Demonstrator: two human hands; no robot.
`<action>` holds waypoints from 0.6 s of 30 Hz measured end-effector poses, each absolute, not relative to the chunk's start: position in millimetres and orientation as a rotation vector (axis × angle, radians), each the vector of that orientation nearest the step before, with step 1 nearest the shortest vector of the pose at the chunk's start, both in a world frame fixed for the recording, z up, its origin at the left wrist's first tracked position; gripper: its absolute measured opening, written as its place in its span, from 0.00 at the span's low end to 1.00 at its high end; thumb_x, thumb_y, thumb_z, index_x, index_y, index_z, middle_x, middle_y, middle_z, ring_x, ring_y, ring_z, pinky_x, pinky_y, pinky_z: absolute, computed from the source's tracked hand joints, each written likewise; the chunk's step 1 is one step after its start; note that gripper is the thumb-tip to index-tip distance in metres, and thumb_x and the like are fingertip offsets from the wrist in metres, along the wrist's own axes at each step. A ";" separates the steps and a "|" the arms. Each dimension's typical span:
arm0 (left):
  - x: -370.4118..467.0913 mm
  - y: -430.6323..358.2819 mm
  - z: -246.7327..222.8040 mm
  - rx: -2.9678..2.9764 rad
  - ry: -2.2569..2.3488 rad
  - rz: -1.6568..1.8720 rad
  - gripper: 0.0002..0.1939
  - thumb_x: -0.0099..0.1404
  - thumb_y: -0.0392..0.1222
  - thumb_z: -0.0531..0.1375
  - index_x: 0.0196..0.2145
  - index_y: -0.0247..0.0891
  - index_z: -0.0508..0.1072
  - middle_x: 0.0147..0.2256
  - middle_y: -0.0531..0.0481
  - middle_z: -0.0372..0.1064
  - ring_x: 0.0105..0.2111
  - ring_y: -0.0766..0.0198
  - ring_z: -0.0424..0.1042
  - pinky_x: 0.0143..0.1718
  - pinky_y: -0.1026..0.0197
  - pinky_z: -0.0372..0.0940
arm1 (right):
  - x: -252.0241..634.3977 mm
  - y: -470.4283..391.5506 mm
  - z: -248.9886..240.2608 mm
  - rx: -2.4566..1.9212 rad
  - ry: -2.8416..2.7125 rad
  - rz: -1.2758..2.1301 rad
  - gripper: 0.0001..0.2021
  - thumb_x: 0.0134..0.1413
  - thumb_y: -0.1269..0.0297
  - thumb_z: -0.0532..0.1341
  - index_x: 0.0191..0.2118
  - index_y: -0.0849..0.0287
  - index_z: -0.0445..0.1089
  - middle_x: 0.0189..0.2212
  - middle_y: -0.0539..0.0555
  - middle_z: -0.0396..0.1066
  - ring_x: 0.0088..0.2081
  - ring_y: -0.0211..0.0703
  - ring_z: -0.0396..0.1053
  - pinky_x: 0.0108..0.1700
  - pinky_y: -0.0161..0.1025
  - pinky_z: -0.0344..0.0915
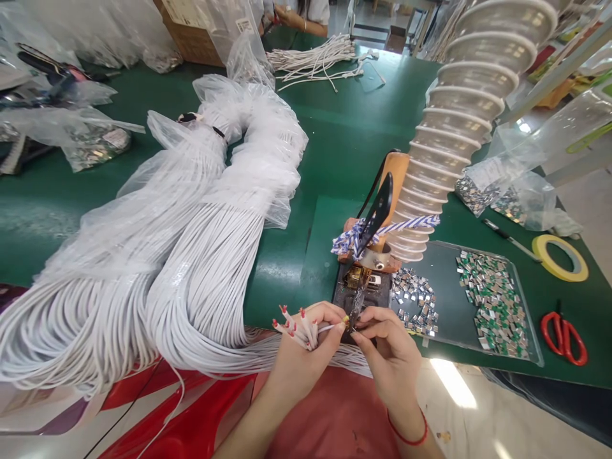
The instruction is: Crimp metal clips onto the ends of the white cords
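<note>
My left hand (pixel 310 344) is closed around several white cables (pixel 302 330) whose ends show red tips. One cable runs out between its thumb and forefinger toward a small yellowish end piece (pixel 346 319). My right hand (pixel 389 347) is closed in a pinch beside it, on something too small to make out. Both sets of fingertips meet at the lower end of a dark bar on a soldering stand (pixel 364 280). An orange handle (pixel 393 175) rises from that stand, with a blue-and-white striped cord (pixel 406 224) tied across it.
A ribbed clear hose (pixel 459 115) comes down behind the stand. To the right are a tray (pixel 444 319) of small metal connectors, red scissors (pixel 564 338), yellow tape (pixel 559 257) and a pen (pixel 511 239). Large wrapped cable bundles (pixel 205 274) fill the left. Another person's hand (pixel 291 18) shows at the back.
</note>
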State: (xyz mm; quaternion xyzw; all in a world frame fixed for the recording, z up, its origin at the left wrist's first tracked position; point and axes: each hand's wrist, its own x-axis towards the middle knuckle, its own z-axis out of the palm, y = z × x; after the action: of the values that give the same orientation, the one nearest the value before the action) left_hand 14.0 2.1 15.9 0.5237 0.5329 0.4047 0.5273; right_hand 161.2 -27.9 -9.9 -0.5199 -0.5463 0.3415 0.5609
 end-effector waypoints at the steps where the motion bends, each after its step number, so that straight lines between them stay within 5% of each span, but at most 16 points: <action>1: 13.9 2.1 15.5 1.252 1.271 0.968 0.08 0.59 0.36 0.58 0.23 0.37 0.72 0.29 0.46 0.75 0.31 0.59 0.74 0.34 0.61 0.67 | 161.3 -27.8 -10.5 -1.223 -1.288 0.809 0.08 0.54 0.76 0.66 0.29 0.55 0.74 0.34 0.54 0.75 0.35 0.43 0.74 0.37 0.39 0.74; 18: 10.9 -2.6 8.8 1.316 1.286 0.903 0.09 0.61 0.36 0.58 0.23 0.38 0.72 0.30 0.47 0.75 0.31 0.60 0.74 0.34 0.61 0.67 | 163.0 -33.6 -12.8 -1.251 -1.298 0.867 0.08 0.56 0.76 0.65 0.30 0.55 0.73 0.35 0.54 0.74 0.37 0.43 0.73 0.38 0.39 0.73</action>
State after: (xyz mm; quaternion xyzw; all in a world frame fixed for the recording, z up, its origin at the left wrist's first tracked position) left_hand 10.9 -2.6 8.8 0.5488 0.5361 0.3764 0.5194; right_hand 163.0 -33.6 -12.8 -0.5262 -0.5460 0.3648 0.5402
